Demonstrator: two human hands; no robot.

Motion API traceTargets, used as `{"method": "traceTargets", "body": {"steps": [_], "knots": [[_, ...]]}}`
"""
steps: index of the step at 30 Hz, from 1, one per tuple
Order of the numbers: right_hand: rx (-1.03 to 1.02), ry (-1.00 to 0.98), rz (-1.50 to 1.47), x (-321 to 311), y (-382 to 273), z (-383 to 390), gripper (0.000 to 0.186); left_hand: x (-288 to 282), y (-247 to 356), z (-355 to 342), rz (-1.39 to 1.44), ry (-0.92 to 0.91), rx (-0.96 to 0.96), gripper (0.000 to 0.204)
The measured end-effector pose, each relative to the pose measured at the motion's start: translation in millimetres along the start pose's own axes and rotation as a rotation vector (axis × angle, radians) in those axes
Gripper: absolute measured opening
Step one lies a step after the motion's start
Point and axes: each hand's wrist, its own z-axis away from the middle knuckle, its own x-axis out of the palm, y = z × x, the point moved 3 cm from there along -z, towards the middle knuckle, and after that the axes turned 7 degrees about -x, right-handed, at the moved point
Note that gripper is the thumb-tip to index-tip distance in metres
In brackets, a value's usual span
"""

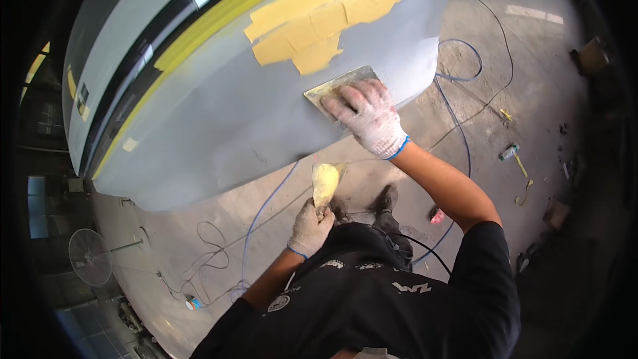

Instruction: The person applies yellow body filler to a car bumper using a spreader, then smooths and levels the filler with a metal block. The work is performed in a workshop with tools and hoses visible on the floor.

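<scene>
My right hand, in a white knit glove with a blue cuff, presses a flat putty spreader against the grey car door panel. Its fingers lie across the spreader's face. Above it, a broad patch of yellow body filler covers the panel in overlapping strokes. Lower down, close to my body, my gloved left hand grips a putty knife by its lower end. A lump of pale yellow filler sits on that blade, which is apart from the panel.
Yellow masking tape runs along the panel's upper edge. A blue hose and dark cables trail over the concrete floor. A pedestal fan stands at left. A plastic bottle and cardboard box lie at right.
</scene>
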Motion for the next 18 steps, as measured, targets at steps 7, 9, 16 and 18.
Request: {"method": "traceTargets", "body": {"steps": [7, 9, 16, 18], "knots": [[0.017, 0.182, 0.076, -6, 4, -66, 0.059, -8, 2, 0, -0.021, -0.129, -0.021, 0.028], [0.005, 0.183, 0.08, 15, -1, -43, 0.057, -11, 3, -2, -0.011, -0.131, 0.01, 0.026], [0.022, 0.096, 0.062, -20, 5, -19, 0.056, -16, -14, -1, -0.039, -0.078, 0.002, 0.026], [0.025, 0.181, 0.126, -35, 32, -41, 0.059, -14, -19, 1, -0.023, -0.082, -0.003, 0.026]]}}
